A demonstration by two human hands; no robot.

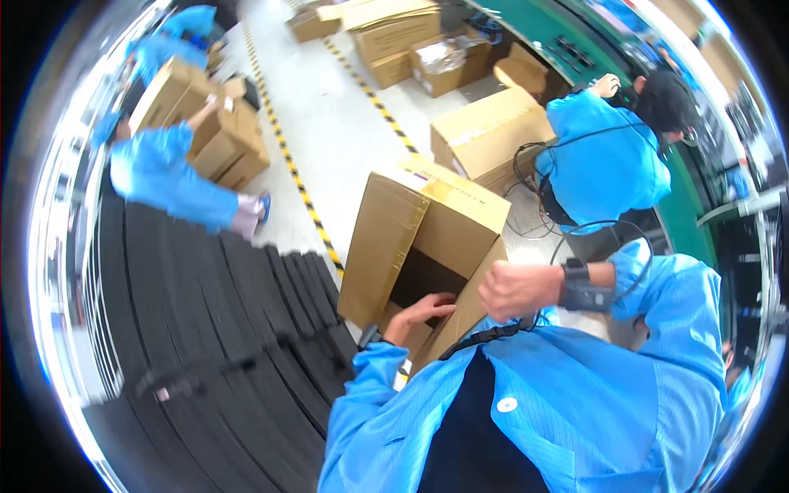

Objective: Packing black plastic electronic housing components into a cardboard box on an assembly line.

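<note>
Close in front of me a tall brown cardboard box (460,215) stands with its top open and flaps raised; its inside is dark. My left hand (425,311) is over the near part of the opening, fingers stretched toward the right flap (462,316); whether they touch it I cannot tell. Beside that flap's upper edge, my right hand (519,290) is curled closed. Its fingertips are turned away, so anything in them is hidden. A black band with a module (585,285) wraps my right wrist.
Long black padded pieces (222,304) lie in rows at left. A co-worker in blue (604,156) sits at a green bench to the right, near black cables (526,168). Another person (168,172) handles cartons (234,148) at far left. More boxes (493,131) stand ahead beside yellow-black floor tape (370,94).
</note>
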